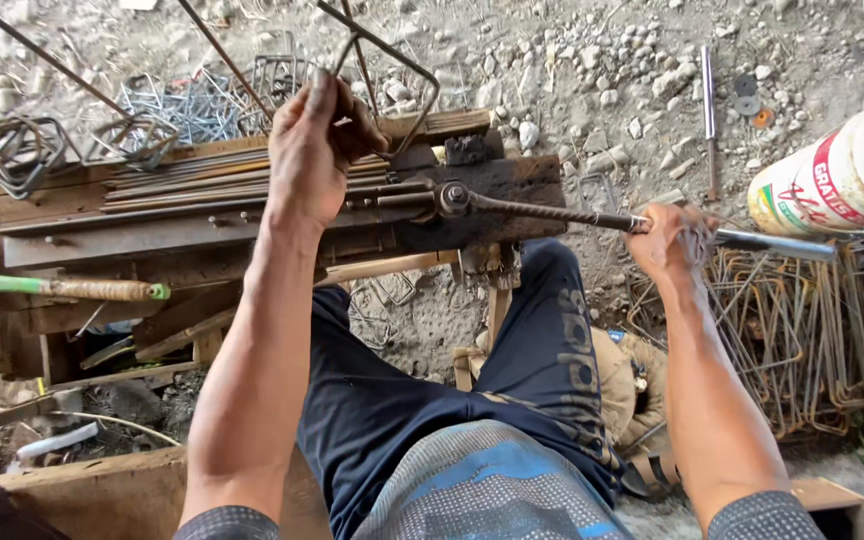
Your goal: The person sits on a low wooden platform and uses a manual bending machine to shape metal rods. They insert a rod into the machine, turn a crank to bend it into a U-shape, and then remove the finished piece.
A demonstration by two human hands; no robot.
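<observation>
Right hand: the right hand [670, 240] has its grip closed around the bending lever [592, 217], near the lever's outer end, off the right edge of the table [202, 235].
Lever: it runs from the grip leftward to a pivot bolt [452, 197] at the table's right end.
Left hand: the left hand [314, 150] has its grip closed on a bent steel rod [392, 60] over the table's far edge; the bent loop sticks out beyond the fingers, away from the person.
Table top: straight rods [182, 180] lie along it, left of the left hand.
Ground right: a stack of finished stirrups [812, 320], with a bucket [842, 170] beyond it.
</observation>
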